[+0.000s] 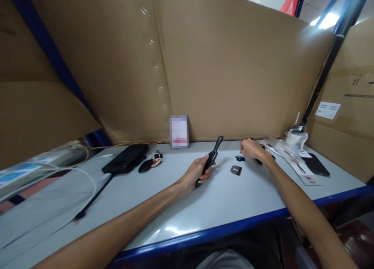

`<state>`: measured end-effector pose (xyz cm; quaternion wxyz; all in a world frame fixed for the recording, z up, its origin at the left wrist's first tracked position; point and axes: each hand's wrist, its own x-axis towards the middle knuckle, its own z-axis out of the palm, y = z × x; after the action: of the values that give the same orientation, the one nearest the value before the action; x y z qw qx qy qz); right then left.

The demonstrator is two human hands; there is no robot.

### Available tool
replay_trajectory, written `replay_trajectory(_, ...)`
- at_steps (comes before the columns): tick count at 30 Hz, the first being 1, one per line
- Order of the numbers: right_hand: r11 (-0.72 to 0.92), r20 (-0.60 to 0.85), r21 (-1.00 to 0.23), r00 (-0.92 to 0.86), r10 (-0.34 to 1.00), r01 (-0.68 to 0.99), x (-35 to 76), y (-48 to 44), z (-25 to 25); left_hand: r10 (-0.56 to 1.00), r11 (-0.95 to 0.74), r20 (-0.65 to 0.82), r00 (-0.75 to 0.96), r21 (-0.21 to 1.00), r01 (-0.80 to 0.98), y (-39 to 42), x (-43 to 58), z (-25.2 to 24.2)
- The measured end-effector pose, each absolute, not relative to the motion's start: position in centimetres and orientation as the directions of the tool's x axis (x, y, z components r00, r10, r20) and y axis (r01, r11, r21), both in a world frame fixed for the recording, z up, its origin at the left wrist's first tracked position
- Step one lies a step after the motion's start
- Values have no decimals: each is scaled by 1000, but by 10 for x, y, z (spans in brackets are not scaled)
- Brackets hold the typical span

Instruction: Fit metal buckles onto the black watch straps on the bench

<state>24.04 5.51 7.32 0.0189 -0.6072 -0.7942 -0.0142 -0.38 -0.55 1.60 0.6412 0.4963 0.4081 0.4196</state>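
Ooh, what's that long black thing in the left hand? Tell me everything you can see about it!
The long black thing looks like smooth, dark plastic. Its far end is slim and rounded, like a handle, and it widens into a thicker part with small pale marks, too blurry to read. The left hand wraps around it and hides some of it, but a dark end pokes out below. It slants, far end up and to the right, over the pale table.

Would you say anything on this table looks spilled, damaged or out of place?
Nothing looks plainly spilled or damaged; only the white cable, looping loosely across the left part of the table, looks slightly untidy.
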Motion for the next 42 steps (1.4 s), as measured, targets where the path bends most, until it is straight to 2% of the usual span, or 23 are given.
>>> replay_trajectory(3,341,-84,-29,-342,936,940,232,44,78,945,151,-99,310,977,-150,-5,-3,15)
replay_trajectory(6,338,-221,-66,-344,913,939,223,33,81,947,163,-109,303,974,-159,-5,-2,16)
replay_trajectory(12,315,-15,26,-314,949,949,220,32,84,950,163,-113,292,975,-153,-7,-1,19)
replay_trajectory(14,308,-91,1,-307,948,951,223,32,86,950,160,-110,293,975,-154,-7,-1,19)
replay_trajectory(18,303,-376,-160,-342,861,940,220,26,86,951,164,-116,286,975,-151,-7,-1,19)
replay_trajectory(20,294,-427,-197,-352,833,935,214,24,81,953,165,-120,278,976,-144,-7,-1,19)
replay_trajectory(26,275,-437,-247,-360,824,929,207,31,66,953,160,-118,278,978,-134,-8,0,20)
replay_trajectory(33,319,-393,-240,-393,832,917,214,38,66,953,130,-85,292,982,-137,-7,-1,17)
replay_trajectory(35,313,-392,-295,-413,822,903,215,40,64,953,130,-86,289,982,-137,-7,-1,16)
replay_trajectory(39,259,-373,-515,-486,790,817,217,48,58,957,129,-90,276,984,-126,-7,-1,16)
replay_trajectory(42,242,-328,-632,-536,778,737,216,52,54,960,132,-97,264,984,-121,-7,0,16)
